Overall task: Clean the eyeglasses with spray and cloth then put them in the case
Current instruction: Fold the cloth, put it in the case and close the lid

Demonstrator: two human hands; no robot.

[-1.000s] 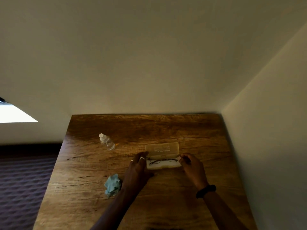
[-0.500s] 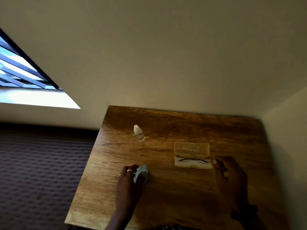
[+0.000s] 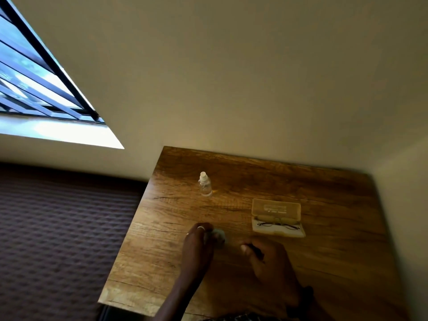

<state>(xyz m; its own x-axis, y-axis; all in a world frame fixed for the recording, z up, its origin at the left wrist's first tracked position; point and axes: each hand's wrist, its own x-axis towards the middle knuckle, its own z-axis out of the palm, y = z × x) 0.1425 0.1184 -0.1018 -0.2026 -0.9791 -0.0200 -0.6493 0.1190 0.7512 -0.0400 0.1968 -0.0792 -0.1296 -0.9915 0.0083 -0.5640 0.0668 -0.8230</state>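
Note:
An open translucent case lies on the wooden table at the right, with dark thin-framed eyeglasses resting in its lower half. A small clear spray bottle with a white cap stands upright to the left of the case. My left hand grips the crumpled light blue cloth in front of the bottle. My right hand hovers just right of the cloth, fingers loosely curled, holding nothing.
The table stands in a corner, with a beige wall behind it and another wall at the right. A barred window is at the upper left. Dark patterned carpet lies left of the table's edge.
Both hands left the case. My left hand took hold of the cloth, and my right hand moved left toward it. The view swung to the left.

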